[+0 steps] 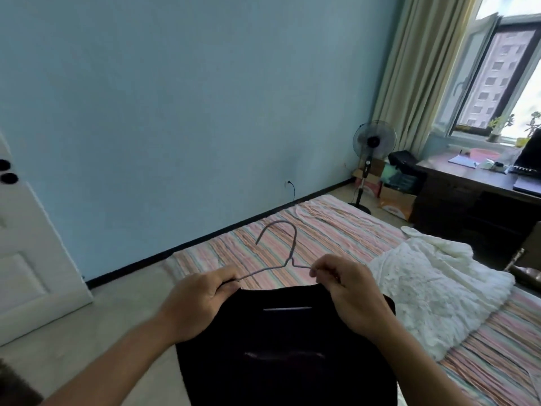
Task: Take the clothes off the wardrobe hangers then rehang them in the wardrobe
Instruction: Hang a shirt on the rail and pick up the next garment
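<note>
Both hands grip a wire hanger point(281, 259) with a black garment point(288, 347) hanging below, at 6 o'clock: left hand point(194, 303) on its left arm, right hand point(347, 291) pinching the right, apparently with the collar. White cloth point(433, 291) lies on the bed point(336, 227) at 3 o'clock.

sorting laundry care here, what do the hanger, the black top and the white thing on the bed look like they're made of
Hanger: thin bent wire, probably metal with a dull grey coating; its slim twisted neck suggests this.
Black top: soft matte fabric, likely a knit; it drapes limp and shows no sheen.
White cover: textured, possibly lace or embroidered cloth, crumpled on the striped sheet, which looks like woven cotton.
</note>
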